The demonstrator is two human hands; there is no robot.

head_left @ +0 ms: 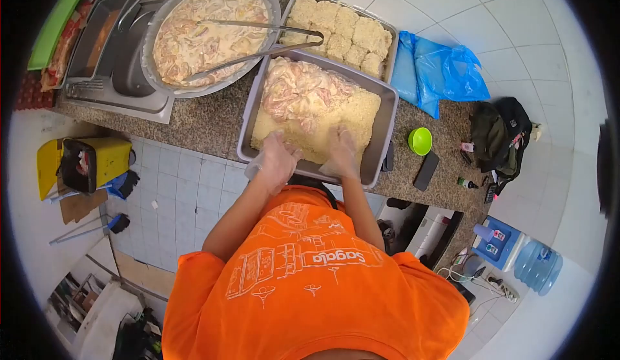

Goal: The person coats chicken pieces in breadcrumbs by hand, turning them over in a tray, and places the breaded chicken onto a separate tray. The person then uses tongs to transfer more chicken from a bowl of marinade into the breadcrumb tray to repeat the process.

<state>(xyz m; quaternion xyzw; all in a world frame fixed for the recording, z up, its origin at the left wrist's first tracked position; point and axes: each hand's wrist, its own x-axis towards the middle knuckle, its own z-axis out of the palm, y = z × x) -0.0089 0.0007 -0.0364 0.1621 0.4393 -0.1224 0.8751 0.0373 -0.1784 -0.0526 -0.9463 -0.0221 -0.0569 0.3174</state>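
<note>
So the granite desk [206, 124] has a big bowl [147, 56] of battered meat at the back left with tongs [258, 25] across it. In front of it a tray [248, 134] of crumbs [361, 111] sits at the front edge, roughly mid-desk. Both gloved hands are down in the crumbs at the tray's near end: the left hand [278, 158] looks flat with a released grip, fingers spread on the crumbs, while the right hand [341, 150] is half buried, so I can't tell its grip, and a little green cup [420, 141] sits just right of the tray.

Bench [194, 124] packed | tongs [258, 40] span bowl [150, 50] beyond crumb tray [387, 127] | green cup [420, 141], phone [426, 170] crowd its right | bare granite open at left
</note>
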